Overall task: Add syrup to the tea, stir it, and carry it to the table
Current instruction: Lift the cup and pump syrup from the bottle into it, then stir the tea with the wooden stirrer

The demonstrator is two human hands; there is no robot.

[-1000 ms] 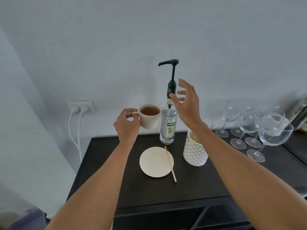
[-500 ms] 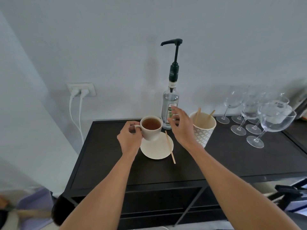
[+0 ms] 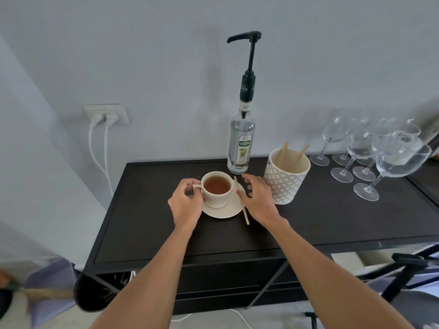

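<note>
A cream cup of brown tea (image 3: pixel 217 189) stands on a cream saucer (image 3: pixel 224 211) on the black cabinet top (image 3: pixel 320 219). My left hand (image 3: pixel 186 206) pinches the cup's handle. My right hand (image 3: pixel 257 198) hovers with spread fingers at the saucer's right rim, over a wooden stir stick (image 3: pixel 244 212) that lies across the rim. Behind the cup stands the clear syrup bottle (image 3: pixel 241 146) with its tall black pump (image 3: pixel 248 53), spout pointing left.
A patterned white cup (image 3: pixel 285 179) holding wooden sticks stands right of the saucer. Several stemmed glasses (image 3: pixel 370 150) crowd the back right. A wall socket with two white plugs (image 3: pixel 105 115) is at the left. Black frames (image 3: pixel 408 271) stand low right.
My left hand brought the cup down from beside the pump and set it on the saucer. My right hand dropped from the bottle's neck to the saucer's right rim.
</note>
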